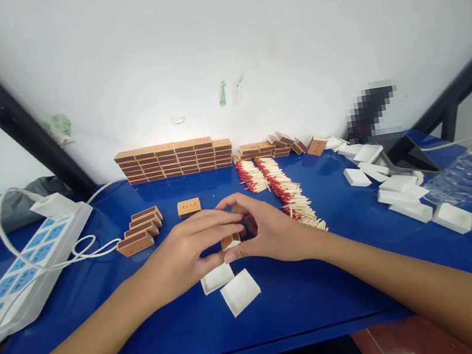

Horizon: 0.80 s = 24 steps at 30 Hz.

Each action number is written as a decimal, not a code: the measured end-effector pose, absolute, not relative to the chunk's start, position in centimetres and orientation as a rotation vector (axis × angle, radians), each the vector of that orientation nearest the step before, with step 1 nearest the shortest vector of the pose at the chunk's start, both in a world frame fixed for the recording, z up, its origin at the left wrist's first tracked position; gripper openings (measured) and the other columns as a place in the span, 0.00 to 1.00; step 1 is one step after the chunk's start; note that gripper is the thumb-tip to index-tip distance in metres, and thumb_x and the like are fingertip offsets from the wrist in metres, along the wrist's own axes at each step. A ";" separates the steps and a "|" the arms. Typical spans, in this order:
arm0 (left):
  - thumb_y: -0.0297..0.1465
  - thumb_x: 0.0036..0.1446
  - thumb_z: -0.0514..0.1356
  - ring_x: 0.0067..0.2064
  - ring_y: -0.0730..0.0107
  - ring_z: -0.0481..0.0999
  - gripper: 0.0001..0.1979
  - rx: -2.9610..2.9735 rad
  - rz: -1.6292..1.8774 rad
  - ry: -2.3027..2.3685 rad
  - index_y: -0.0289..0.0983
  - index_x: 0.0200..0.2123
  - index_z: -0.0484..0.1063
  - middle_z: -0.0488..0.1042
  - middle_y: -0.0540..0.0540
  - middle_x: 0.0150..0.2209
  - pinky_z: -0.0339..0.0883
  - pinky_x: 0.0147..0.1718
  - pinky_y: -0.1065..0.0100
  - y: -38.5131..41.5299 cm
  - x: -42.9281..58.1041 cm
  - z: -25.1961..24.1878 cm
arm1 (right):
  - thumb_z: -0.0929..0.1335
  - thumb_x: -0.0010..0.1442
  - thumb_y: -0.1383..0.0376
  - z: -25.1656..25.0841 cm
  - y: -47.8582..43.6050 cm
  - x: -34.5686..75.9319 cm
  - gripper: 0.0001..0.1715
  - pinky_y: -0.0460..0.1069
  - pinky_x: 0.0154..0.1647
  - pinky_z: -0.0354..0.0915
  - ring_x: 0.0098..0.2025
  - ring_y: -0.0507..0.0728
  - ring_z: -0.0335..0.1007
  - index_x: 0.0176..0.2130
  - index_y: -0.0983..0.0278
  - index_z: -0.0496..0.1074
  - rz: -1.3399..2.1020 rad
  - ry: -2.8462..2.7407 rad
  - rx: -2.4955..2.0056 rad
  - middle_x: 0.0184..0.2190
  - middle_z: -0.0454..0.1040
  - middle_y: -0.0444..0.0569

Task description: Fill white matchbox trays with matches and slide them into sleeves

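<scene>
Both my left hand (188, 246) and my right hand (265, 229) close around a small brown matchbox (230, 241), mostly hidden by the fingers. Just below them lie two white matchbox trays, one (216, 279) partly under my left hand and the other (241, 292) nearer the front. Beyond my left hand a matchbox with red print (189, 207) lies flat. Several matchbox sleeves (140, 231) lean in a slanted row to its left. Past my right hand, red-tipped matches (292, 195) spread in two long rows.
Stacked matchboxes (171, 162) line the wall, with looser sleeves (275, 144) to their right. White trays (402, 190) are heaped at the right beside a clear plastic bag (462, 176). A power strip (32, 266) with white cables occupies the left of the blue table (308, 302).
</scene>
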<state>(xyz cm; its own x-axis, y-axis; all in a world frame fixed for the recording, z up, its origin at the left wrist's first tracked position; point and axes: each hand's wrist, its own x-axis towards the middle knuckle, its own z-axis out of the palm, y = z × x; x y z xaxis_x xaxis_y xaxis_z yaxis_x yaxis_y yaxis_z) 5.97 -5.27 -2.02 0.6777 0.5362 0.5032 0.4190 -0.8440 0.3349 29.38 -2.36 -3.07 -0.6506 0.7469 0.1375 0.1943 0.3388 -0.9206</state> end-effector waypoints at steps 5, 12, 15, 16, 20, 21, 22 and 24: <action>0.29 0.70 0.63 0.64 0.57 0.78 0.21 2.840 0.864 0.743 0.41 0.64 0.72 0.78 0.41 0.63 0.74 0.64 0.55 -5.1 5.9 -2.3 | 0.80 0.57 0.52 -2.9 -2.3 29.4 0.27 0.50 0.39 0.70 0.40 0.55 0.71 0.50 0.58 0.73 1.307 -2.113 -0.788 0.43 0.77 0.45; 0.33 0.73 0.59 0.54 0.56 0.83 0.19 2.952 0.854 1.018 0.42 0.64 0.71 0.82 0.42 0.55 0.75 0.54 0.55 -4.3 4.9 -1.5 | 0.78 0.60 0.52 -3.2 -1.7 29.4 0.29 0.50 0.36 0.68 0.36 0.54 0.70 0.56 0.58 0.73 1.232 -2.078 -0.826 0.39 0.78 0.45; 0.39 0.71 0.62 0.51 0.47 0.83 0.19 2.930 0.782 1.426 0.37 0.59 0.75 0.83 0.37 0.51 0.72 0.51 0.49 -2.8 3.2 -0.9 | 0.75 0.65 0.54 -3.4 -1.0 29.7 0.27 0.51 0.36 0.68 0.33 0.54 0.70 0.59 0.60 0.71 1.047 -2.063 -0.944 0.37 0.78 0.45; 0.42 0.71 0.62 0.52 0.44 0.82 0.20 2.913 0.717 1.521 0.36 0.58 0.76 0.83 0.36 0.52 0.71 0.52 0.47 -2.2 2.6 -0.7 | 0.74 0.66 0.54 -3.5 -0.7 29.9 0.25 0.51 0.36 0.68 0.33 0.54 0.70 0.58 0.60 0.72 0.976 -2.069 -0.978 0.36 0.78 0.45; 0.48 0.71 0.59 0.53 0.43 0.82 0.24 2.810 0.451 1.575 0.37 0.58 0.77 0.82 0.35 0.53 0.71 0.53 0.48 -0.1 1.2 -0.7 | 0.72 0.67 0.55 -3.7 0.6 30.8 0.19 0.52 0.37 0.68 0.33 0.55 0.70 0.54 0.61 0.74 0.760 -2.105 -1.067 0.34 0.78 0.45; 0.48 0.71 0.58 0.54 0.43 0.81 0.25 2.786 0.433 1.555 0.37 0.59 0.77 0.82 0.35 0.55 0.71 0.54 0.48 0.2 1.1 -0.9 | 0.71 0.68 0.56 -3.8 0.8 31.0 0.18 0.52 0.37 0.68 0.32 0.55 0.70 0.54 0.61 0.74 0.722 -2.112 -1.077 0.34 0.78 0.45; 0.49 0.71 0.57 0.56 0.44 0.80 0.27 2.775 0.420 1.525 0.37 0.61 0.76 0.81 0.35 0.56 0.71 0.56 0.48 0.5 0.9 -1.1 | 0.71 0.68 0.56 -3.8 1.1 31.2 0.17 0.53 0.37 0.67 0.32 0.55 0.69 0.53 0.62 0.74 0.687 -2.120 -1.081 0.33 0.78 0.45; 0.52 0.70 0.58 0.59 0.44 0.78 0.31 2.772 0.423 1.475 0.36 0.64 0.73 0.79 0.33 0.59 0.69 0.59 0.47 0.9 0.6 -1.5 | 0.71 0.68 0.57 -3.8 1.4 31.5 0.16 0.52 0.37 0.66 0.31 0.54 0.69 0.52 0.62 0.74 0.619 -2.141 -1.077 0.33 0.78 0.44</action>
<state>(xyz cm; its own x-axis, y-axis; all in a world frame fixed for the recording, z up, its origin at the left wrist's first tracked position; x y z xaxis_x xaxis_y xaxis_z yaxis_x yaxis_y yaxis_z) 0.58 0.90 -1.46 0.5310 0.8110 0.2458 0.8181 -0.5662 0.1006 31.51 1.35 -3.84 -0.4478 0.8267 0.3406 0.5173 0.5503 -0.6554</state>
